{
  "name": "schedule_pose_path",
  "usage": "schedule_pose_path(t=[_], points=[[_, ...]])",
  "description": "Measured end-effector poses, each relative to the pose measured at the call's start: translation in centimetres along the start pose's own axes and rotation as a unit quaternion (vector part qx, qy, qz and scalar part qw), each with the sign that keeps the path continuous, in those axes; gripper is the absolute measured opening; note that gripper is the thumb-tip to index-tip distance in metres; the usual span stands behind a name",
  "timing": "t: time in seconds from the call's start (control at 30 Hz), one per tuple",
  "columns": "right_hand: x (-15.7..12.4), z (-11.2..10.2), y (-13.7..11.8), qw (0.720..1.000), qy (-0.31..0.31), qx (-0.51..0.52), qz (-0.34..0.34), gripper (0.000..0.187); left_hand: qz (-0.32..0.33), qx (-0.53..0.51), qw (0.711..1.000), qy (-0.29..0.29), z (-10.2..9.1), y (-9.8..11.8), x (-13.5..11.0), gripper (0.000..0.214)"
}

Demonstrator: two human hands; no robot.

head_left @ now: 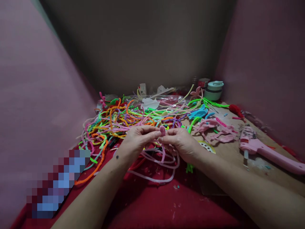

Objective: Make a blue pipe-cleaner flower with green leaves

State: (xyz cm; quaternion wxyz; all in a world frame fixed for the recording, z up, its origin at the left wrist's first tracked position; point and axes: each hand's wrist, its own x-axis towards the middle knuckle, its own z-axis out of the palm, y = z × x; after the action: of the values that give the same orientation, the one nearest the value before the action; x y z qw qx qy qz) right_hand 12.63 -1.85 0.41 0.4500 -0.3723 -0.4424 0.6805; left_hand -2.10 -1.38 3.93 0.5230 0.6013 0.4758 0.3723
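Between my two hands is a pink pipe cleaner (162, 129), bent into a narrow loop whose rounded top stands above my fingers. My left hand (143, 136) pinches it from the left with thumb and forefinger. From the right, my right hand (178, 140) closes its fingertips on the same piece. A short pink end hangs below the fingers. Pale pink pipe cleaners (152, 180) curve in wide loops beneath my hands, over the red cloth (143, 203). Some of my right fingers are partly hidden.
Many-coloured pipe cleaners (114, 119) are heaped behind my hands. On the cardboard (228, 171) at right lie a pink glue gun (269, 152) and twisted pink pieces (224, 135). A mint-green lidded container (213, 91) stands at the back. A blurred-out rectangular object (62, 181) lies at left.
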Motion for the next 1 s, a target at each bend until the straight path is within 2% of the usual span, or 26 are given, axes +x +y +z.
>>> schedule_pose_path(t=[0.2,0.3,0.4,0.47,0.53,0.6,0.67,0.7,0.8,0.87,1.0], points=[[-0.1,0.1,0.2,0.999,-0.017,0.025,0.011,0.017,0.024,0.013,1.0,0.006,0.5,0.0,-0.2,0.018],[-0.2,0.1,0.1,1.0,-0.02,-0.004,-0.003,0.015,0.027,0.018,0.999,0.013,0.5,0.1,-0.2,0.018],[-0.3,0.1,0.1,0.999,-0.015,-0.041,-0.003,0.015,0.046,0.067,0.997,0.017,0.6,-0.1,-0.3,0.013],[-0.4,0.2,0.2,0.999,-0.012,-0.048,0.003,0.013,0.105,0.132,0.984,0.053,0.8,-0.4,-0.4,0.008],[-0.4,0.2,0.4,0.999,-0.013,-0.046,0.001,0.014,0.209,0.204,0.952,0.093,1.0,-0.9,-0.5,0.008],[-0.4,0.2,0.5,0.999,-0.018,-0.04,-0.006,0.017,0.31,0.258,0.909,0.106,1.1,-1.4,-0.6,0.01],[-0.4,0.2,0.6,0.999,-0.024,-0.034,-0.012,0.017,0.346,0.279,0.89,0.097,1.0,-1.6,-0.6,0.01],[-0.4,0.2,0.6,0.999,-0.026,-0.029,-0.011,0.017,0.339,0.273,0.896,0.09,0.9,-1.6,-0.6,0.01],[-0.5,0.3,0.4,1.0,-0.028,-0.007,0.009,0.013,0.256,0.201,0.944,0.046,0.3,-1.2,-0.4,0.012],[-0.5,0.4,0.3,0.999,-0.036,0.002,0.03,0.013,0.212,0.153,0.965,0.011,0.0,-0.8,-0.3,0.013],[-0.4,0.4,0.2,0.998,-0.046,-0.006,0.052,0.014,0.218,0.152,0.964,-0.016,-0.4,-0.3,-0.2,0.007]])
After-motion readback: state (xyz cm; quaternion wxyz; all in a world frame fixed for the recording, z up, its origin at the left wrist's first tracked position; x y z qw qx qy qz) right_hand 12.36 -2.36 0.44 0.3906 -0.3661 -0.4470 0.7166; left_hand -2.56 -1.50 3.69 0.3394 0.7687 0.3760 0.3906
